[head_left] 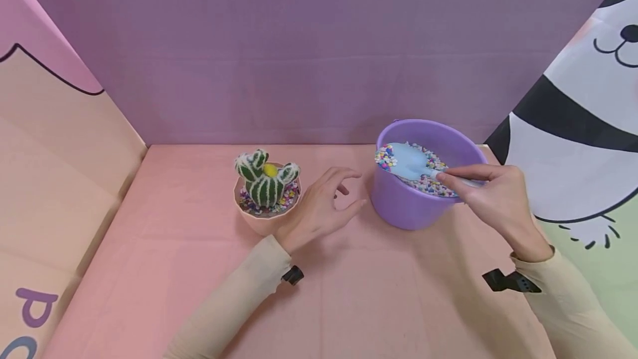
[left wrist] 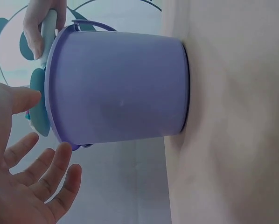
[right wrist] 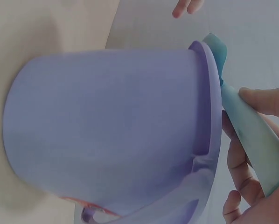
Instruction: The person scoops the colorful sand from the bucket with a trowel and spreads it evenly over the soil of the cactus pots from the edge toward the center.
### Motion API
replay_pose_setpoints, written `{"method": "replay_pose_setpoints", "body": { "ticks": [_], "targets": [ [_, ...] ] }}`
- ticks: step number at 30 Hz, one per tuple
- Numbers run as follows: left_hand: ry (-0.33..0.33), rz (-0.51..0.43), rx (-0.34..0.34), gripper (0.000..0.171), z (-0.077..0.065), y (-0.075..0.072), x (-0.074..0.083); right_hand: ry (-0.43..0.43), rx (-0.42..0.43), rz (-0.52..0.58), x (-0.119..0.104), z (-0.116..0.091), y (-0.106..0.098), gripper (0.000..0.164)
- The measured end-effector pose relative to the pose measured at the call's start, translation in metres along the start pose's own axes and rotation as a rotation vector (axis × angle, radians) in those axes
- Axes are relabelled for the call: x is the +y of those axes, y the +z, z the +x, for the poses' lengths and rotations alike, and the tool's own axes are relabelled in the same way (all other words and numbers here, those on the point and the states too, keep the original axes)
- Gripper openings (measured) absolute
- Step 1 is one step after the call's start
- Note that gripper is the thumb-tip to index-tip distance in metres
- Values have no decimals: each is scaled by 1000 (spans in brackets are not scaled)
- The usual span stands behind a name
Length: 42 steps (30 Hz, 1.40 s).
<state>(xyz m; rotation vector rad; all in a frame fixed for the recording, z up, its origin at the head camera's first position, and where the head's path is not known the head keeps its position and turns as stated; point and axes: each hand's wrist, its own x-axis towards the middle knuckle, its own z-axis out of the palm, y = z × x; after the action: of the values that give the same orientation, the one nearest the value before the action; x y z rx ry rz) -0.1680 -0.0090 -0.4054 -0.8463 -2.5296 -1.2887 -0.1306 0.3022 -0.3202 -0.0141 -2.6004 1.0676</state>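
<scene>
In the head view my right hand point(head_left: 498, 195) grips the handle of a light blue toy shovel point(head_left: 410, 160). The shovel's blade lies over the rim of a purple bucket point(head_left: 411, 210), and small multicoloured pebbles point(head_left: 385, 157) sit at its tip. More pebbles fill part of the bucket. Thumb and fingers wrap the shovel's pale handle point(right wrist: 254, 135) in the right wrist view. My left hand point(head_left: 324, 204) hovers between bucket and plant pot, its fingers spread and loosely bent, holding nothing. From the left wrist, those fingers point(left wrist: 60, 165) appear close to the bucket's rim.
Left of my left hand stands a pink pot point(head_left: 261, 225) with a green toy cactus point(head_left: 266, 188) and coloured pebbles around its base. A purple backdrop point(head_left: 309, 60) rises behind the pink tabletop point(head_left: 349, 303). Printed panels flank both sides, a panda point(head_left: 573, 170) on the right one.
</scene>
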Motion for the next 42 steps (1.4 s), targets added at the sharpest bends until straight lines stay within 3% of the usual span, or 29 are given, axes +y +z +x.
{"method": "replay_pose_setpoints", "body": {
  "ticks": [26,42],
  "targets": [
    [-5,-79,-3,48,-32,-16,-1,-139,-40,38,-15,-11,26,14],
    [11,-62,62,34,-50,-36,-6,-147,-71,48,-30,-11,37,9]
  ]
}}
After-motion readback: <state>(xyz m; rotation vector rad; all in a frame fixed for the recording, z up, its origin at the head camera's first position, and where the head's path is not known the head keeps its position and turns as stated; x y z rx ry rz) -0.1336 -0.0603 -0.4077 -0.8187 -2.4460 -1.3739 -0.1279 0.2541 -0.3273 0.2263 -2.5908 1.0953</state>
